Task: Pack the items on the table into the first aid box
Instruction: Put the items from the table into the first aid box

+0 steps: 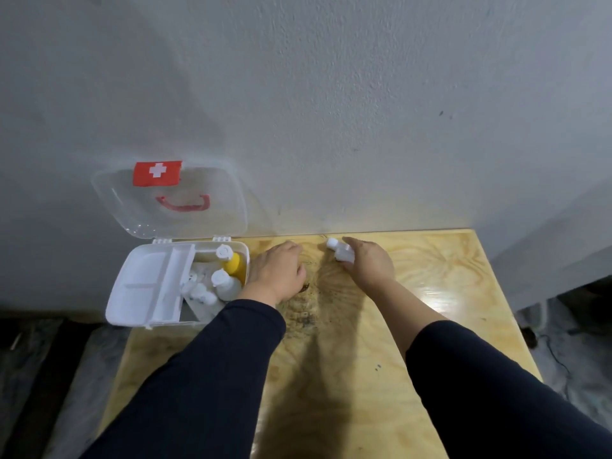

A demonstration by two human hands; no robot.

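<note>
**One Little Bottle Left in My Hand**

While my right hand (367, 265) holds a small white bottle (339, 249) tight in its grip, the bottle's cap pokes out past my fingers, near the back edge of the wooden surface (430, 293). My left hand (276, 270) rests palm down on the wood, fingers curled in; I cannot tell if anything is under it. Just beside that hand sits the first aid box (132, 293), wide open at the left corner. Inside it are a yellow bottle (235, 265), a clear bottle (225, 283) and some small white things. Its see-through lid (172, 200) leans up against the grey wall (331, 94).
</note>
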